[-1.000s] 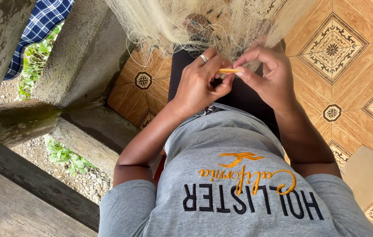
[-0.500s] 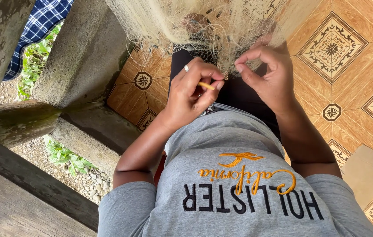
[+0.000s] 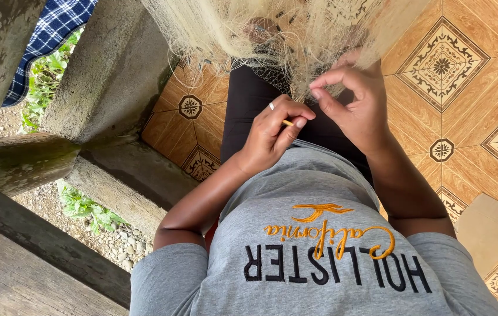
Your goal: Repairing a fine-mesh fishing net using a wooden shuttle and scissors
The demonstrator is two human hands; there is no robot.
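A pale, fine-meshed fishing net (image 3: pixel 249 29) hangs in front of me and drapes over my dark-trousered lap. My left hand (image 3: pixel 269 140), a ring on one finger, is closed around a thin yellow netting needle (image 3: pixel 287 123), of which only a short tip shows. Just to its right, my right hand (image 3: pixel 357 111) pinches a bit of the net's mesh between thumb and forefinger at the net's lower edge. The two hands are a few centimetres apart, above my grey shirt.
Orange patterned floor tiles (image 3: pixel 442 64) lie under me and to the right. On the left stand a concrete post (image 3: pixel 108 64) and weathered wooden beams (image 3: pixel 20 275), with gravel and weeds (image 3: pixel 85 210) below. A blue checked cloth (image 3: pixel 55 29) hangs top left. A flat cardboard piece (image 3: pixel 486 228) lies at the right.
The needle was held between both hands a second ago. My left hand has since drawn it down and left toward my body, while my right hand stays pinching the net.
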